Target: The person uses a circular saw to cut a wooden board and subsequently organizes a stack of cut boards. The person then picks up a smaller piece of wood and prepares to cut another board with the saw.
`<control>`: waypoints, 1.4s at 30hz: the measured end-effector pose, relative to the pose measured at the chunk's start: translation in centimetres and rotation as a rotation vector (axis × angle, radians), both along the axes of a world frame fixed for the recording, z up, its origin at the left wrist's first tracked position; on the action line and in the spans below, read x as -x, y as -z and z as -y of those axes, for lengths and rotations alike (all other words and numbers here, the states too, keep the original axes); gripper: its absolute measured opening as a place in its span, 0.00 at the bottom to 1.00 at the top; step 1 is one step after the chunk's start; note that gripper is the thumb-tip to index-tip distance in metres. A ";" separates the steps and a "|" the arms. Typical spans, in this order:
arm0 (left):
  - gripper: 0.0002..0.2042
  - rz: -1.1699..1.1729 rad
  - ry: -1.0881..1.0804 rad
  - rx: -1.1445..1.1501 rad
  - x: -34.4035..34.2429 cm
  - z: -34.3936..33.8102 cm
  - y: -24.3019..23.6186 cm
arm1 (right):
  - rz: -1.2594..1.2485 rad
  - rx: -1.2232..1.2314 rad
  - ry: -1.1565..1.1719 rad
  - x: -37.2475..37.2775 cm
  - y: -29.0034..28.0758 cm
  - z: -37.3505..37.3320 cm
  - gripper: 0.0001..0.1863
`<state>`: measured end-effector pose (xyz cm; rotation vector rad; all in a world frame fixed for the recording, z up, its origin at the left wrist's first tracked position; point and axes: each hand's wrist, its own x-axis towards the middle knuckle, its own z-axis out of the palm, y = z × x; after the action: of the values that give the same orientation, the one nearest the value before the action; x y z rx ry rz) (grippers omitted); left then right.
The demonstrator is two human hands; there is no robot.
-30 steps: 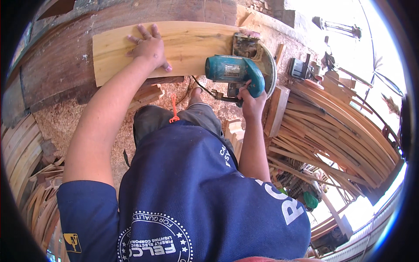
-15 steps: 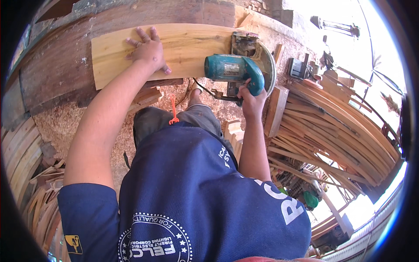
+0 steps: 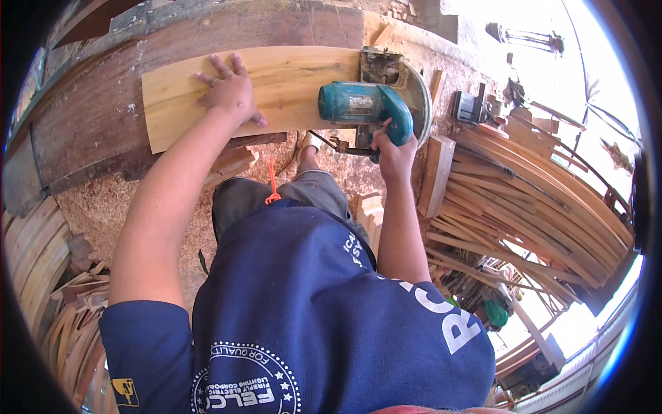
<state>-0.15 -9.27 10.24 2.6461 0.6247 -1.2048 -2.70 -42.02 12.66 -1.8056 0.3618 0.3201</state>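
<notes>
A pale wooden board (image 3: 296,76) lies across the dark wooden workbench (image 3: 89,117). My left hand (image 3: 231,93) rests on the board's left half, fingers spread and palm down. At the board's right end sits a teal circular saw (image 3: 352,102), its metal base on the wood and its round blade guard toward the right. My right hand (image 3: 398,153) is wrapped round the saw's rear handle. A dark cord (image 3: 324,141) runs from near the handle toward the left below the board. The blade itself is hidden.
A large stack of long thin wood strips (image 3: 531,200) lies to the right, beside an upright timber block (image 3: 436,176). A clamp-like metal tool (image 3: 469,107) stands beyond it. More cut wood (image 3: 76,331) is piled at the lower left. Sawdust (image 3: 103,207) covers the ground.
The board's left part sits slightly lower in the picture, and the saw appears a little to the left. Both hands keep their places on the board and the handle.
</notes>
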 end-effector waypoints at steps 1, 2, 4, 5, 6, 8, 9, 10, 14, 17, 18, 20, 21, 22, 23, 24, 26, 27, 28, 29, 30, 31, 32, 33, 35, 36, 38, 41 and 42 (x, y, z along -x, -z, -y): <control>0.77 0.001 0.002 0.000 0.0 0.0 -0.1 | 0.000 -0.001 -0.004 -0.1 -0.1 -0.1 0.10; 0.77 0.001 0.003 0.000 0.0 0.0 -0.3 | 0.006 0.004 -0.004 -0.2 -0.2 -0.2 0.10; 0.78 -0.001 -0.003 0.000 0.0 -0.1 -0.4 | 0.012 0.009 -0.009 -0.2 -0.3 -0.4 0.10; 0.78 -0.002 -0.004 0.002 0.0 -0.1 -0.5 | 0.017 0.001 -0.009 -0.3 -0.4 -0.4 0.10; 0.78 -0.002 -0.007 0.001 0.0 0.0 -0.5 | 0.022 -0.007 -0.009 -0.3 -0.4 -0.5 0.10; 0.77 -0.005 -0.002 0.000 0.0 0.0 -0.3 | 0.022 -0.010 -0.004 -0.3 -0.2 -0.3 0.10; 0.77 -0.005 -0.003 -0.001 0.0 0.0 -0.2 | 0.022 -0.012 0.005 -0.3 -0.1 -0.3 0.10; 0.77 0.003 -0.008 0.003 0.0 0.0 -0.2 | 0.021 -0.012 0.003 -0.3 0.0 -0.2 0.10; 0.77 0.016 -0.013 0.002 0.2 -0.2 0.2 | 0.027 -0.024 -0.015 -0.7 0.0 -0.2 0.11; 0.77 0.011 -0.012 0.008 0.2 -0.1 0.1 | 0.036 -0.023 -0.017 -1.0 -0.1 -0.4 0.10; 0.77 0.010 -0.013 0.007 0.2 -0.1 0.1 | 0.038 -0.032 -0.013 -1.1 0.0 -0.4 0.10; 0.77 0.016 -0.020 0.014 0.2 -0.1 -0.1 | 0.042 -0.043 -0.017 -1.3 0.3 -0.4 0.10; 0.77 0.015 -0.023 0.014 0.2 -0.1 -0.1 | 0.046 -0.054 -0.020 -1.4 0.4 -0.3 0.10; 0.76 0.015 -0.021 0.014 0.2 -0.1 -0.1 | 0.045 -0.054 -0.023 -1.5 0.4 -0.3 0.10; 0.75 0.015 -0.020 0.013 0.2 -0.1 -0.1 | 0.053 -0.047 -0.026 -1.6 0.4 -0.2 0.10; 0.75 0.014 -0.023 0.013 0.2 -0.1 0.0 | 0.060 -0.039 -0.029 -1.7 0.5 -0.3 0.09; 0.75 0.017 -0.025 0.006 0.2 -0.1 0.0 | 0.064 -0.048 -0.033 -1.8 0.4 -0.4 0.09; 0.75 0.016 -0.027 0.006 0.2 -0.1 0.1 | 0.070 -0.056 -0.035 -1.9 0.3 -0.5 0.09; 0.75 0.015 -0.027 0.007 0.2 -0.2 0.2 | 0.069 -0.055 -0.036 -1.9 0.3 -0.5 0.09; 0.75 0.016 -0.028 0.008 0.2 -0.2 0.2 | 0.072 -0.057 -0.038 -2.0 0.3 -0.5 0.09; 0.75 0.015 -0.029 0.008 0.3 -0.2 0.2 | 0.075 -0.060 -0.039 -2.0 0.3 -0.5 0.09; 0.75 0.017 -0.023 0.004 0.3 -0.2 0.3 | 0.075 -0.060 -0.040 -2.1 0.3 -0.5 0.09; 0.75 0.020 -0.016 0.002 0.3 -0.2 0.2 | 0.070 -0.063 -0.042 -2.2 0.3 -0.5 0.09; 0.75 0.020 -0.017 0.004 0.3 -0.2 0.2 | 0.065 -0.066 -0.044 -2.2 0.3 -0.5 0.08; 0.75 0.007 -0.017 0.005 0.2 -0.1 0.1 | 0.072 -0.047 -0.051 -2.3 0.2 -0.6 0.08; 0.75 0.008 -0.018 0.004 0.1 -0.1 0.1 | 0.078 -0.029 -0.057 -2.3 0.2 -0.7 0.08; 0.76 0.000 -0.016 -0.001 0.1 -0.1 0.0 | 0.079 -0.032 -0.067 -2.4 0.3 -0.6 0.10; 0.76 -0.002 -0.016 0.001 0.1 -0.1 -0.3 | 0.080 -0.041 -0.060 -2.6 0.2 -0.8 0.10; 0.76 -0.001 -0.015 0.001 0.1 -0.1 -0.2 | 0.082 -0.046 -0.045 -2.6 0.2 -0.9 0.08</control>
<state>-0.23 -9.21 10.44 2.6348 0.6430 -1.2025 -0.06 -41.13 12.47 -1.7780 0.2544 0.2823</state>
